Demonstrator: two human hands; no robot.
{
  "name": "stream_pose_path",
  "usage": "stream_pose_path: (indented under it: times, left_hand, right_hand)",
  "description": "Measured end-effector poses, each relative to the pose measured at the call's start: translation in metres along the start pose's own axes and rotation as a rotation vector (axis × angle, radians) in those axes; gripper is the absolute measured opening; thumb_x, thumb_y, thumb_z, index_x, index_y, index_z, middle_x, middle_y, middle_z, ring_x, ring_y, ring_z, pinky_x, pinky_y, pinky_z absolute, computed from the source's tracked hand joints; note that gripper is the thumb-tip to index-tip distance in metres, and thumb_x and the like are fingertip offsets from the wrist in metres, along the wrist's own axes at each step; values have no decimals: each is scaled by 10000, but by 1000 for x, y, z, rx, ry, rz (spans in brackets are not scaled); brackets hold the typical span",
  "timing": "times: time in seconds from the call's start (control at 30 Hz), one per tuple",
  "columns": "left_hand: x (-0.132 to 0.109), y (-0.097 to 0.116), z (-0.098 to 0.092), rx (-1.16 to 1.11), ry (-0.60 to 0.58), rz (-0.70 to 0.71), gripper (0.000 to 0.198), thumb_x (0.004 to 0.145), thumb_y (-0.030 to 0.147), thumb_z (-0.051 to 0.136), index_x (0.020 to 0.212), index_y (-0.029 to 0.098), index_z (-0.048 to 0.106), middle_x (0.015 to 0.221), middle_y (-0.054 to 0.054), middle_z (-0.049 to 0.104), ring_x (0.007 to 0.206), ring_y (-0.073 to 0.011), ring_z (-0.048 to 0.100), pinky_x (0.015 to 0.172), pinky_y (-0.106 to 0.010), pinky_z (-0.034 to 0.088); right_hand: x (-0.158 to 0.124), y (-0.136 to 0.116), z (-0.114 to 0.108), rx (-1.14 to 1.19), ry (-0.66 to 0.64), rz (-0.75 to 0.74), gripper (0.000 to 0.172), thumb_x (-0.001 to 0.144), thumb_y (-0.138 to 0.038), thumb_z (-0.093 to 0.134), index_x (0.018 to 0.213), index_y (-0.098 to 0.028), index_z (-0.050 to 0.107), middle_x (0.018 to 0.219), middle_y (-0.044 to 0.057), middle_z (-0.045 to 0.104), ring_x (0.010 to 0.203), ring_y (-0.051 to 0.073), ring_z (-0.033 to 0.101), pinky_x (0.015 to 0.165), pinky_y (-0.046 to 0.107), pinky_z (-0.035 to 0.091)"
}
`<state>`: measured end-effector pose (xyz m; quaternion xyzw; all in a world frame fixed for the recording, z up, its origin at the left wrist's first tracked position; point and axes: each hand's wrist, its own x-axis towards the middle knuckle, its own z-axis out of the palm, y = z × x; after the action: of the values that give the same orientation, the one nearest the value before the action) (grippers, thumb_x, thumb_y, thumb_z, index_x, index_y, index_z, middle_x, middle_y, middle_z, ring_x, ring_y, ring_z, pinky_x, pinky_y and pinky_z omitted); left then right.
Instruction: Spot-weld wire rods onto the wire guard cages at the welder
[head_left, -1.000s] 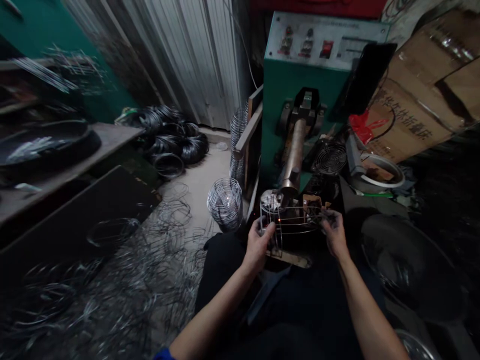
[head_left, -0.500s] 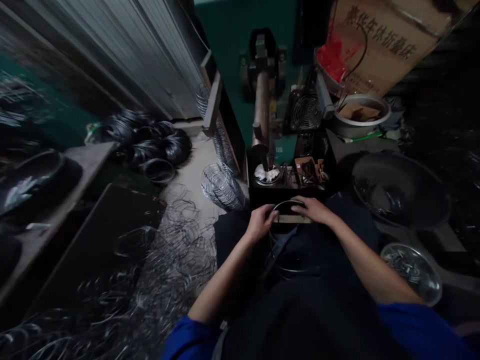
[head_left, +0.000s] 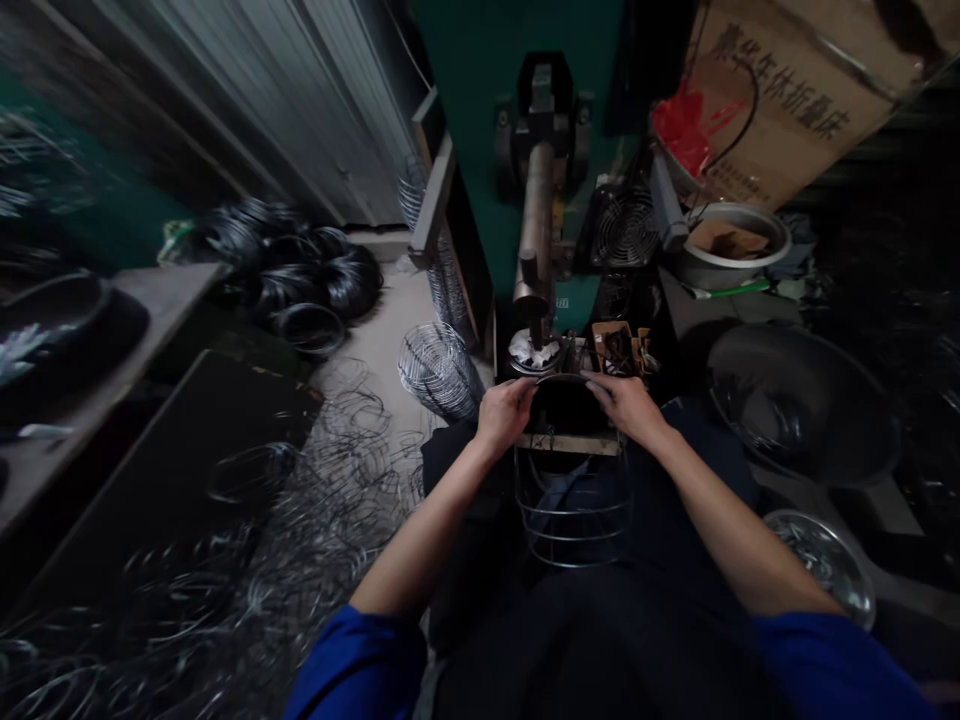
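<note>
A curved wire frame with several rungs hangs over my lap. My left hand pinches the left side of its upper arch, thumb and fingers pressed together. On the right side of the arch, my right hand grips with its thumb and fingertips. A pale flat strip crosses the frame just below my hands. Straight ahead, a machine's thick metal arm reaches down to a small round dish holding white crumpled material. The frame's top is close in front of that dish.
Left of the machine stands a wire mesh roll. Loose wire pieces cover the floor, with dark wire coils behind. At right are a large black basin, a metal bowl of small parts and a grey basin.
Both hands have moved forward and up slightly, bringing the wire frame nearer the machine. More of its lower rungs now show. The camera view has shifted a little.
</note>
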<state>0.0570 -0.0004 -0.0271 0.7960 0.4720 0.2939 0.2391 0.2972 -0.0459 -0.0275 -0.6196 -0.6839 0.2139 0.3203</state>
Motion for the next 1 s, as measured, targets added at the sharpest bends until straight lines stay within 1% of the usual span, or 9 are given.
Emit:
stream_pose_path:
  times: [0.13, 0.3, 0.37, 0.5, 0.63, 0.7, 0.87, 1.0]
  left_hand:
    - [4, -1, -16, 33, 33, 13, 211, 944, 236, 527, 1012, 194, 723, 905, -85, 742, 799, -200, 682, 752, -276, 471]
    - [9, 0, -32, 75, 47, 44, 221, 958, 228, 491, 995, 195, 706, 865, -73, 728, 774, -182, 671, 717, -253, 451]
    - [12, 3, -38, 106, 43, 45, 232, 960, 220, 474, 1006, 191, 700, 860, -76, 722, 778, -183, 668, 719, -254, 448]
    - [15, 12, -47, 191, 10, 0, 260, 960, 192, 439, 1022, 188, 691, 873, -89, 712, 775, -190, 661, 716, -266, 450]
    - [14, 20, -53, 247, -24, -10, 278, 955, 172, 417, 1024, 177, 686, 900, -105, 706, 773, -202, 658, 701, -280, 454]
    - [13, 21, -54, 243, -17, -7, 271, 956, 174, 420, 1013, 175, 684, 888, -104, 705, 765, -200, 657, 697, -279, 453]
    - [14, 18, -56, 202, -1, 16, 253, 955, 178, 430, 975, 178, 682, 840, -85, 703, 725, -183, 649, 682, -267, 442]
    - [15, 18, -57, 194, 24, 38, 236, 955, 187, 442, 952, 176, 678, 793, -74, 694, 683, -179, 635, 652, -265, 423]
  right_hand:
    - [16, -16, -5, -41, -40, -77, 326, 962, -299, 526, 1229, -249, 706, 1152, 48, 728, 1073, 302, 692, 925, 428, 553]
    - [31, -32, -10, -85, -56, -125, 336, 970, -291, 515, 1237, -206, 701, 1174, 80, 718, 1073, 311, 691, 924, 426, 548]
    - [37, -37, -11, -108, -52, -145, 328, 969, -282, 518, 1230, -211, 703, 1163, 77, 724, 1068, 300, 694, 918, 413, 551]
    - [42, -44, -14, -169, -55, -152, 328, 966, -260, 518, 1241, -224, 692, 1122, 70, 742, 1016, 272, 716, 888, 380, 565]
    - [42, -49, -16, -193, -70, -166, 337, 974, -243, 500, 1261, -219, 676, 1153, 75, 731, 1036, 255, 710, 900, 357, 563]
    - [41, -50, -18, -190, -69, -176, 330, 975, -244, 502, 1250, -216, 682, 1160, 76, 728, 1053, 254, 703, 905, 350, 561]
    - [42, -51, -19, -203, -68, -164, 314, 971, -252, 516, 1220, -200, 700, 1121, 84, 741, 1020, 264, 715, 881, 359, 573]
    - [43, -51, -20, -186, -67, -169, 313, 968, -250, 519, 1222, -213, 699, 1146, 75, 733, 1039, 257, 709, 918, 371, 563]
